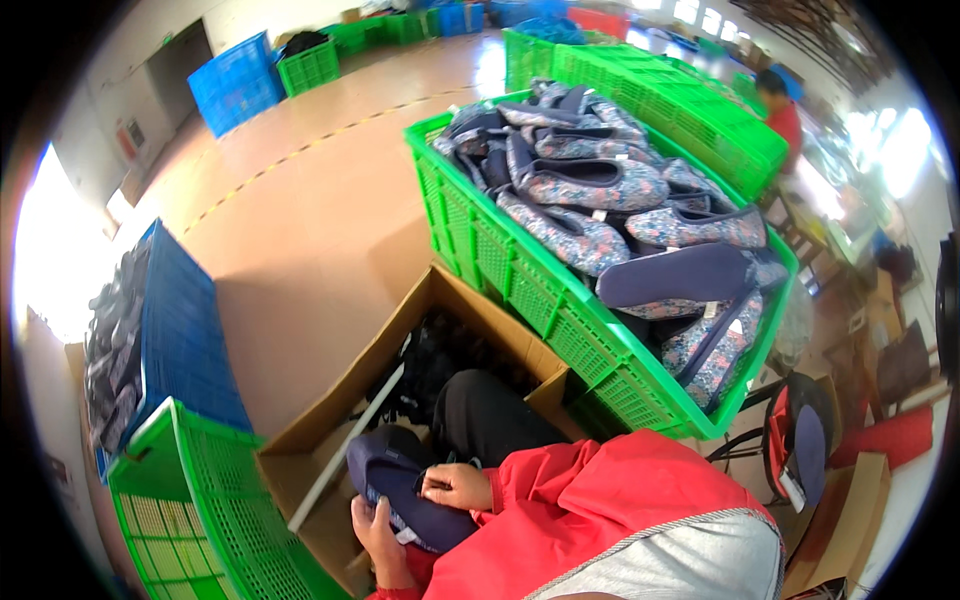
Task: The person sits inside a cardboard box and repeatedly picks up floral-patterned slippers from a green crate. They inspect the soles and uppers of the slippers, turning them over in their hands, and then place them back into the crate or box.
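Note:
A navy slipper-like shoe [436, 520] lies over my lap, above the open cardboard box. My left hand [376, 538] grips its near left edge, with the thumb up along the side. My right hand [458, 487] is closed at the middle of the shoe, fingertips pinched at its opening beside a small dark piece. What exactly the right fingertips hold is too small to tell. A small white tag [406, 535] shows by the left hand.
A green crate [560, 318] heaped with flowered navy shoes [600, 185] stands ahead to the right. The cardboard box [330, 400] holds black items and a pale strip [350, 440]. Left are a green crate [225, 500] and a blue crate [195, 340]. A person [784, 120] stands far right.

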